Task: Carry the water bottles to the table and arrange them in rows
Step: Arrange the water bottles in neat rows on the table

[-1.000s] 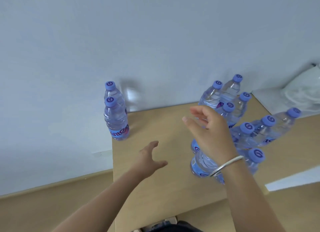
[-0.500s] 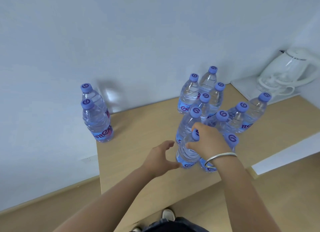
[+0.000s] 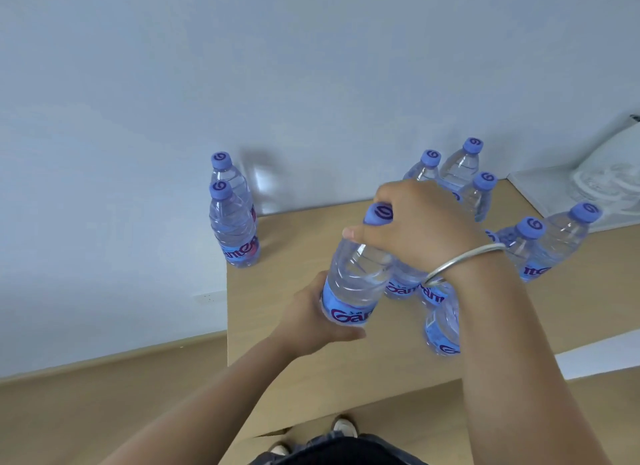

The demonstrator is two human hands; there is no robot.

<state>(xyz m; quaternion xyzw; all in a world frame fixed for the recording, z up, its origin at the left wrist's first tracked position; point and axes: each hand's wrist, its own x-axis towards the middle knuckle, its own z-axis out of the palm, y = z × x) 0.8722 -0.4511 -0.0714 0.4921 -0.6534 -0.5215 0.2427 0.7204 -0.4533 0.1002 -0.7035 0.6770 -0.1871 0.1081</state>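
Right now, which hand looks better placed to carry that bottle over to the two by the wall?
Probably the left hand: it grips the bottle low on the side nearer the pair. The right hand only grips its neck.

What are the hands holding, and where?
One water bottle: the right hand grips its neck below the cap, the left hand holds its base.

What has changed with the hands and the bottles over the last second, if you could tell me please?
The right hand, open in the air a second ago, came down and now grips the neck of the front bottle. The left hand, open before, now holds that bottle near its base, and the bottle tilts away from the cluster. The two bottles at the left corner of the table stayed put.
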